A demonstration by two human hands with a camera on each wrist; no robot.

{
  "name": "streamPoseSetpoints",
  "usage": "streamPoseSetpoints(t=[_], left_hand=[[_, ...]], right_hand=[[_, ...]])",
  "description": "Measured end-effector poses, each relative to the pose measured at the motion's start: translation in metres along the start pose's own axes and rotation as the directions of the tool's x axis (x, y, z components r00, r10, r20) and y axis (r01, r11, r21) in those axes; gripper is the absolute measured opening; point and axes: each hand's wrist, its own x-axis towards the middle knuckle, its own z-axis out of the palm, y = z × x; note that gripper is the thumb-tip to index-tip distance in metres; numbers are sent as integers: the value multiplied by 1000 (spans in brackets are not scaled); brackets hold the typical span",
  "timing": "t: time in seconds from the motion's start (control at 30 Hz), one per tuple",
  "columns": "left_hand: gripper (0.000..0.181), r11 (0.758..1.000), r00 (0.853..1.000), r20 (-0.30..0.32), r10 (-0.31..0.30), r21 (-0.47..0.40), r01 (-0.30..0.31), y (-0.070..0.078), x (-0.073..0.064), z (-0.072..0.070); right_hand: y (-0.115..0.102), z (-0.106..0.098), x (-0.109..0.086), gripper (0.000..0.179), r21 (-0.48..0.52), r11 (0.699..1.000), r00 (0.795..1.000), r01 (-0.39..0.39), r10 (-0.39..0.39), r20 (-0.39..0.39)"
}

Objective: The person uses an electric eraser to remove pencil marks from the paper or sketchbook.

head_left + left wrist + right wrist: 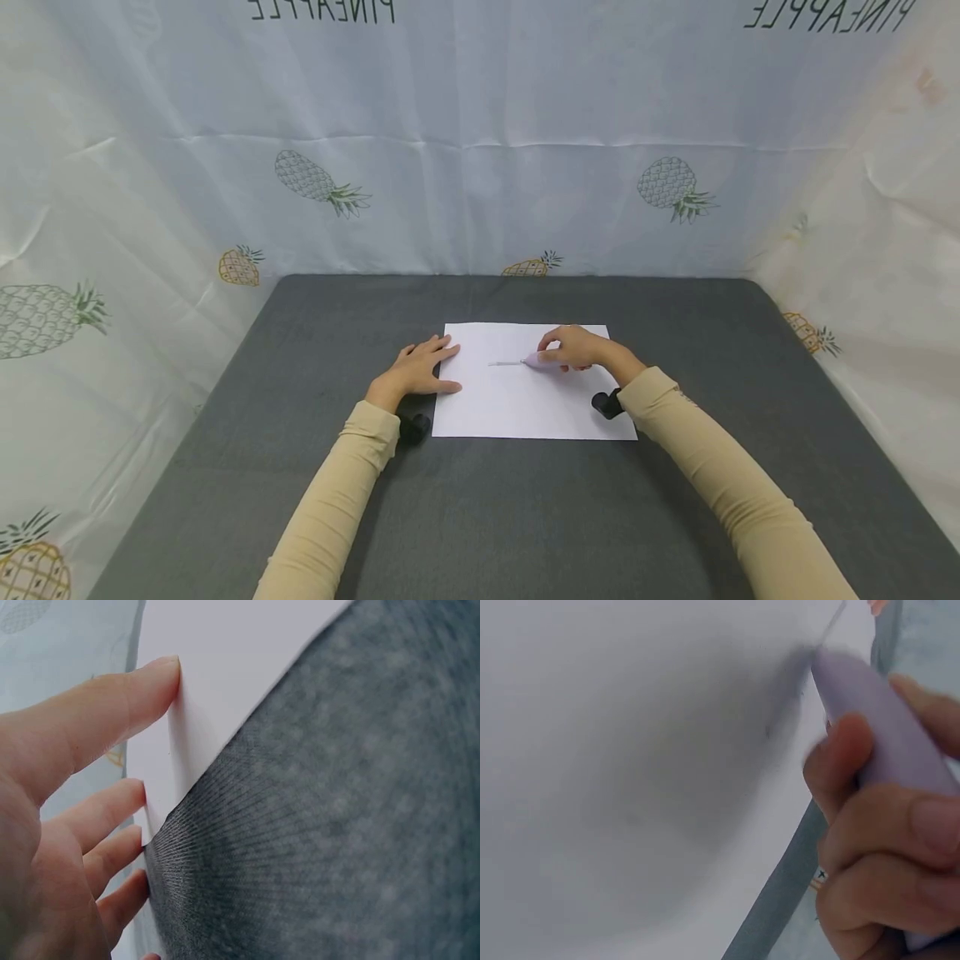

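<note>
While the left hand (416, 369) lies with fingers straight and spread, thumb and index finger over the left edge of the sheet, the right hand (579, 346) is curled round a lilac tool (889, 727); the two hands are apart.

Lilac tool: one, smooth, tapered, tilted, its narrow tip pointing left and meeting the right end of a thin greyish line (504, 363). Whether the line is a mark or a cut cannot be told.

Paper sheet (517, 408): one, white, flat, between and beneath the hands, its long side running left to right.

Wrist fittings: two, black; one at the left wrist (415, 429), beside the sheet, one at the right (606, 404), seen against the sheet.

Sleeves (333, 500): two, light yellow-beige, cuffs near the wrists.

Bench (525, 517): dark grey surface, rounded far corners, carrying the sheet.

Curtain (480, 92): pale, around the far and lateral sides; green and yellow pineapple prints, with mirrored "PINEAPPLE" lettering along the top.
</note>
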Motion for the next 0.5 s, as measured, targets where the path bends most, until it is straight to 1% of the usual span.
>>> streamPoseSetpoints(t=[0.07, 0.23, 0.37, 0.5], left_hand=[[79, 1000, 1000, 1, 1, 2, -1, 0, 0, 1], [79, 1000, 1000, 4, 2, 0, -2, 0, 0, 0], [79, 1000, 1000, -2, 1, -6, -1, 1, -1, -1], [79, 1000, 1000, -3, 2, -4, -2, 2, -1, 0]], right_hand=[[1, 0, 0, 35, -4, 1000, 1000, 9, -9, -8], [5, 1, 0, 34, 4, 1000, 1000, 17, -17, 18], [5, 0, 0, 35, 13, 1000, 1000, 24, -24, 4], [5, 0, 0, 34, 17, 1000, 999, 24, -25, 21]])
